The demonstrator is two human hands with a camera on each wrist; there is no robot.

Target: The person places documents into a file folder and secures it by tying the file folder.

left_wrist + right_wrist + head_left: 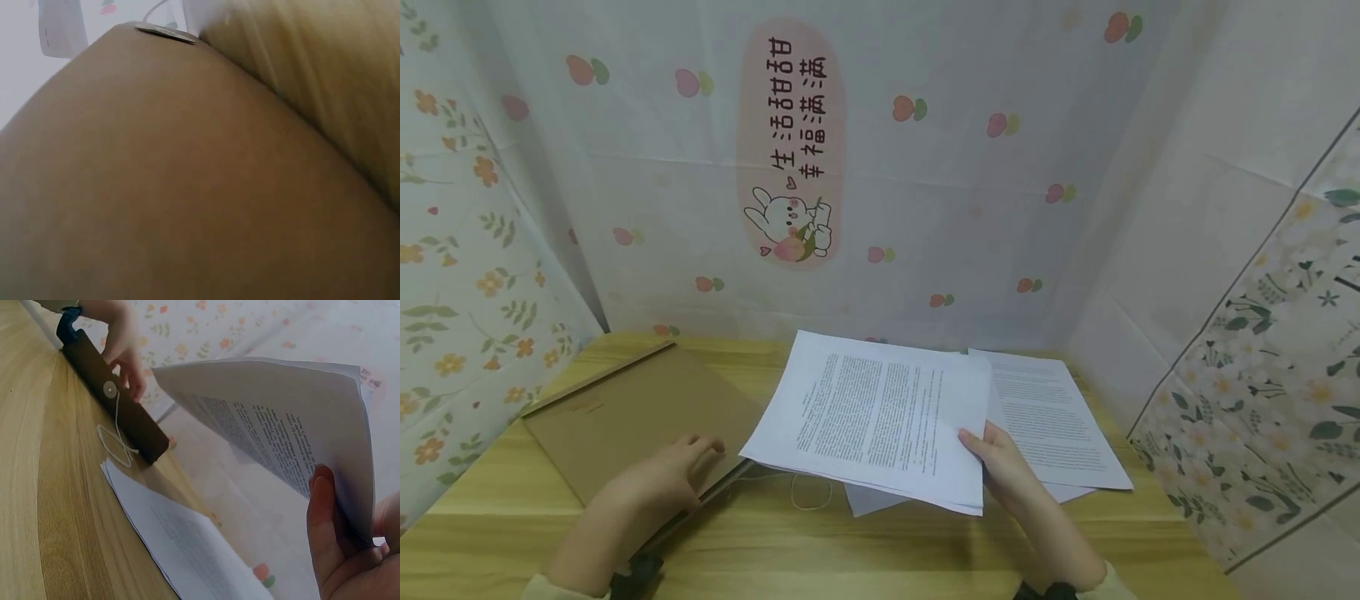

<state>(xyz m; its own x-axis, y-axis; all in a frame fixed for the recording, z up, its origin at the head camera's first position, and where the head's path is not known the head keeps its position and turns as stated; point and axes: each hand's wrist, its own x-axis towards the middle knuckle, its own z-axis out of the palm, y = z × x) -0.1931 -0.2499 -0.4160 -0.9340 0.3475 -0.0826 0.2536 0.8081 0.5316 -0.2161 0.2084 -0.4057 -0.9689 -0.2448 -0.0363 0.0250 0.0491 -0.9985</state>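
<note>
My right hand [992, 454] pinches a sheaf of printed pages [880, 412] at its near right corner, thumb on top, and holds it lifted above the desk; in the right wrist view the printed pages [281, 431] tilt up over my thumb [325, 519]. More loose sheets [1052, 421] lie flat beneath and to the right. My left hand [681, 471] rests flat on the near right edge of a brown kraft envelope [625, 417], which fills the left wrist view [187, 187]. The envelope's button and white string [115, 425] hang at its flap edge.
The wooden desk [850, 550] is boxed in by patterned fabric walls: a back panel with a rabbit print [790, 142], floral panels left [460, 275] and right [1270, 375]. Sheets [181, 544] lie on the desk by the envelope's end.
</note>
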